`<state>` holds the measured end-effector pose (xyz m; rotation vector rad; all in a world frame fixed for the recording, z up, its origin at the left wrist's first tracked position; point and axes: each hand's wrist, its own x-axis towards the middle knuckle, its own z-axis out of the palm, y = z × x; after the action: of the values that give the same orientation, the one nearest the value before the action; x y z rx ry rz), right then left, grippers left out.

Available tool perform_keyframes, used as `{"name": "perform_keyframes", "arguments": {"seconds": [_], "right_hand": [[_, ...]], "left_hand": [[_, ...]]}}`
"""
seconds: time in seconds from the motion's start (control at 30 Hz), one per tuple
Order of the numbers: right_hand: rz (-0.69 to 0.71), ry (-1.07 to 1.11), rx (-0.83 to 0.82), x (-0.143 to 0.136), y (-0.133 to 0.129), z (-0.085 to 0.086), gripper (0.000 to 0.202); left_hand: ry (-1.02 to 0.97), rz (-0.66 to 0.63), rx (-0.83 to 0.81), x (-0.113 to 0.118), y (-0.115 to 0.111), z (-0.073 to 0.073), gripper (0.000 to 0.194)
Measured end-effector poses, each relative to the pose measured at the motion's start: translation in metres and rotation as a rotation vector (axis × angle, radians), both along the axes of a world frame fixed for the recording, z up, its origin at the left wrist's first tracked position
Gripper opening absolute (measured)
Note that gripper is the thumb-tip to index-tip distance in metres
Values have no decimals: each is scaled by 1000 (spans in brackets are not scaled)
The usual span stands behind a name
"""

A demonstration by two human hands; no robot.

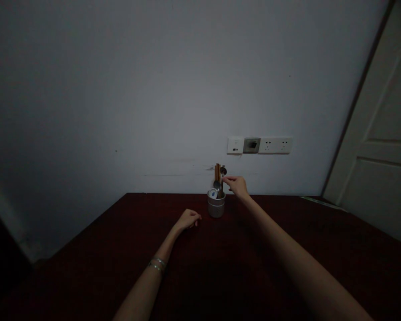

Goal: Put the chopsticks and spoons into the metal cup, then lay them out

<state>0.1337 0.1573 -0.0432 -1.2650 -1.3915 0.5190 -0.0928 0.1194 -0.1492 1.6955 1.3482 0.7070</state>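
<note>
Spoon (223, 170) (head above) in right grip (235, 183)

Head-worn view, facing forward and down, wall (173, 89) ahead

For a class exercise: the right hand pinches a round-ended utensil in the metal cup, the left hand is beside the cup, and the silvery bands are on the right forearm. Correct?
Not quite: the head view shows the silvery bands on the left forearm, not the right. The right hand does pinch the round-ended utensil in the metal cup, with the left hand beside it.
</note>
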Motion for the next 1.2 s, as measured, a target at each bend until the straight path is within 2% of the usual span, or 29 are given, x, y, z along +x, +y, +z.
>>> {"name": "perform_keyframes", "arguments": {"seconds": [0.23, 0.43, 0.6, 1.2], "right_hand": [[-37, -161, 46, 2, 1, -21, 29], [-7, -154, 2, 1, -2, -33, 27], [-6, -105, -51, -1, 0, -42, 31], [-52, -58, -76, 3, 4, -49, 38]], "left_hand": [[20, 33, 22, 0, 5, -4, 26], [33, 43, 25, 0, 6, -4, 26], [38, 38, 52, -1, 10, -9, 26], [46, 54, 48, -1, 12, -12, 27]]}}
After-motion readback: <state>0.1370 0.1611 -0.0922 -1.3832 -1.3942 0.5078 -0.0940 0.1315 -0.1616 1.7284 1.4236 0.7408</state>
